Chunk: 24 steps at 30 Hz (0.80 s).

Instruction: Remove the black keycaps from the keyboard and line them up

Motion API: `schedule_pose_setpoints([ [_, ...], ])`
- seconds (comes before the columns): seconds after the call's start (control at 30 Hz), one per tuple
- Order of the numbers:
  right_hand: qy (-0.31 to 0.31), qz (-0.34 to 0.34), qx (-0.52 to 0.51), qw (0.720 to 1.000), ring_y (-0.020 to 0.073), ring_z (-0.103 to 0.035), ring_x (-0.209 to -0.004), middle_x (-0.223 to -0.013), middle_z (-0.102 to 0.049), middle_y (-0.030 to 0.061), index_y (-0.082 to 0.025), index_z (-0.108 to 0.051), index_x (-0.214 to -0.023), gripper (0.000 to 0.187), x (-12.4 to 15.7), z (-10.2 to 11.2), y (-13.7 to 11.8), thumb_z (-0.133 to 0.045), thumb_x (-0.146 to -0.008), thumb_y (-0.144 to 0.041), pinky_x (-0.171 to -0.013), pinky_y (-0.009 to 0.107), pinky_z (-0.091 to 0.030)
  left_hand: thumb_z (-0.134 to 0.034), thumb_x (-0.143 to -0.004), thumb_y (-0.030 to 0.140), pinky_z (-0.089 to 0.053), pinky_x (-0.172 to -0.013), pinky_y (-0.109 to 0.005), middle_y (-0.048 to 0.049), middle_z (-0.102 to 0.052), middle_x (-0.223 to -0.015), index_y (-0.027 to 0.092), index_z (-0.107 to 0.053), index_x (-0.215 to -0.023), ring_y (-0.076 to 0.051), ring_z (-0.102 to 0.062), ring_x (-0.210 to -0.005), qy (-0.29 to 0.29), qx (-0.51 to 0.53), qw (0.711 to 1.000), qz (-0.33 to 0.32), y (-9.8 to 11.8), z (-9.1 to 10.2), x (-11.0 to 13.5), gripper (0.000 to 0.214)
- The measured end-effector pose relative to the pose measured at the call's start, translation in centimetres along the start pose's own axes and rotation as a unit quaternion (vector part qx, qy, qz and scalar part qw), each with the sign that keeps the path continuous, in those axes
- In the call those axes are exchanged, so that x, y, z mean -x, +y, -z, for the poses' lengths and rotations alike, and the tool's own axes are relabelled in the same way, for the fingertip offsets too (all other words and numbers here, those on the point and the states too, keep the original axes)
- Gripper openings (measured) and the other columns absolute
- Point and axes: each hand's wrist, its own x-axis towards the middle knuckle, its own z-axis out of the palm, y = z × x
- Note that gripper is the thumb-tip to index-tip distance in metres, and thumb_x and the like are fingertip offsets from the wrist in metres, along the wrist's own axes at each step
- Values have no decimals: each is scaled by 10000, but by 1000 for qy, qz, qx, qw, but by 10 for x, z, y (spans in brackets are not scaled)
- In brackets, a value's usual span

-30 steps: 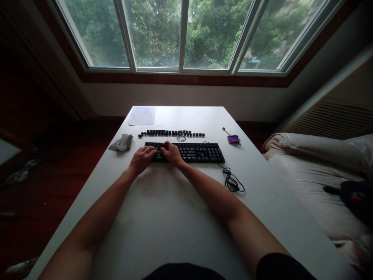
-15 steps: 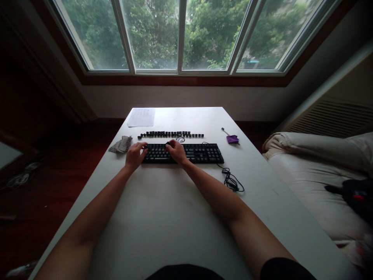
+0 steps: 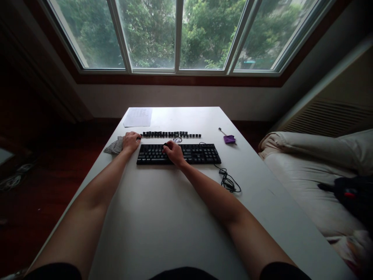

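A black keyboard (image 3: 198, 154) lies flat across the white table. My right hand (image 3: 175, 153) rests over its middle-left part, fingers pinched around a small black piece (image 3: 165, 145) that looks like a keycap. Beyond the keyboard runs a row of loose black keycaps (image 3: 163, 134). At the row's left end, off the keyboard, my left hand (image 3: 131, 142) has its thumb and fingers closing around a dark keycap (image 3: 138, 138). Next to that hand lies a grey cloth (image 3: 114, 146), partly covered by it.
A clear ring-shaped item (image 3: 177, 139) sits between keycaps and keyboard. The coiled cable (image 3: 229, 182) lies at the right, below a purple cloth piece (image 3: 229, 139) and a small brush-like stick (image 3: 222, 131). A paper sheet (image 3: 138, 117) lies at the far left corner.
My left hand has left the keyboard's left end and moved up and left to the end keycap of the row. My right hand stays over the keyboard. The view has shifted slightly.
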Motion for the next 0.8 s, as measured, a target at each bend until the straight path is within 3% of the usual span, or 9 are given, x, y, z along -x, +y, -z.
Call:
schedule_pose_setpoints([
  [0.23, -6, -2, 0, 1000, 180, -678, -704, -735, -731, -1, -216, -624, -855, 158, 1, -1, 1, -579, -883, -365, -704, 281, -472, -601, -834, 303, -390, -972, -508, -122, -630, -1160, 251, -752, -1018, -357, -464, -1155, 7, -7, 1000, 18, -5, -13, -10, 243],
  [0.57, -9, -9, -2, 1000, 181, -673, -702, -736, -731, 0, -220, -616, -861, 157, 2, -1, -2, -590, -876, -375, -702, 280, -471, -571, -860, 292, -392, -976, -505, -131, -625, -1185, 241, -721, -1115, -360, -470, -1164, 21, 0, 1000, 24, 3, -13, -4, 300],
  [0.8, -7, 3, -3, 1000, 172, -663, -695, -733, -722, -6, -220, -616, -863, 158, 0, -3, 4, -584, -881, -374, -690, 273, -461, -543, -883, 281, -395, -966, -498, -127, -631, -1166, 236, -722, -1077, -352, -487, -1150, 29, -7, 1000, 8, -1, -16, -3, 268],
])
